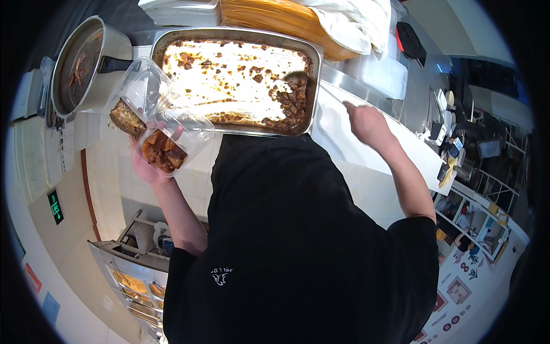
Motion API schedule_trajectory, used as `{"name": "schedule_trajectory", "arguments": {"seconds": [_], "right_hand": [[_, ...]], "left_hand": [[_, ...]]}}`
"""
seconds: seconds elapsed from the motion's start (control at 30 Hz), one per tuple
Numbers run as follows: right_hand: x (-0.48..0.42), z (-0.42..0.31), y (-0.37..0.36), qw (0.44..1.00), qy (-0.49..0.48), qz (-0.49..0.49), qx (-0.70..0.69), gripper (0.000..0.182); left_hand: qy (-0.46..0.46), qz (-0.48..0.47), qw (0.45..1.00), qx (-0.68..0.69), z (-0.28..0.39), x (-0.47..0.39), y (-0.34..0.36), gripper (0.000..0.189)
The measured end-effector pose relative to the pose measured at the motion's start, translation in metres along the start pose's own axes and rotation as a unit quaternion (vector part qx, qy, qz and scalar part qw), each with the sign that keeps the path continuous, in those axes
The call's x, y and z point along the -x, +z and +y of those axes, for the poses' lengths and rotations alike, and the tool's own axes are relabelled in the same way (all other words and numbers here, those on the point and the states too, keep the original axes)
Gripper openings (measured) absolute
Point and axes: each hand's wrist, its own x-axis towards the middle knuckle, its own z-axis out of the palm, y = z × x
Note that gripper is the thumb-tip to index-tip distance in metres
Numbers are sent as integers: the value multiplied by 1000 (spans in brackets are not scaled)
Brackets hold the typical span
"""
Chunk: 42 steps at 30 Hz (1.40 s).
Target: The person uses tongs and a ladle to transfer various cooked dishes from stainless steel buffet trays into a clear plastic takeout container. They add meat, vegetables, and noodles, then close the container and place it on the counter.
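Note:
My left hand (148, 165) holds clear plastic food containers with their lids folded open, left of the tray. One container (165, 150) has glossy brown braised chunks in it; beside it, a browned piece of food (127, 118) lies in the other compartment or box, I cannot tell which. In front of me is a large steel tray (319, 99) with sauce smears and scraps, and a heap of dark chopped food (294, 105) in its right end. A metal serving spoon (296, 77) rests in that heap. My right hand (368, 124) is closed around its thin handle, right of the tray.
A deep pot (116, 45) with a black handle stands left of the tray. Behind are an orange-wrapped box (266, 17), a white cloth (356, 19) and stacked clear plastic containers (384, 75). Food pans (129, 281) sit in a unit at lower left.

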Motion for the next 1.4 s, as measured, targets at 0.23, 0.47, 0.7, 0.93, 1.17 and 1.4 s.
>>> {"name": "schedule_trajectory", "arguments": {"seconds": [0.23,0.47,0.7,0.93,1.17,1.4], "right_hand": [[49,-24,-12,976,-43,-199,-74,30],[14,2,-7,821,82,-348,-446,31],[-2,17,55,535,80,-348,-765,31],[26,-9,0,672,24,-175,-719,33],[35,-60,16,872,-99,148,-457,31],[34,-66,26,906,-136,352,-191,36]], "left_hand": [[-15,61,998,16,-20,-1,-14,56],[-29,88,995,-23,-38,-4,-13,53],[-39,147,987,-51,-43,6,-24,57],[-104,97,989,-28,-72,-1,-31,64],[-178,123,976,-11,-130,-27,0,67],[-204,92,975,-10,-142,-27,7,65]]}}
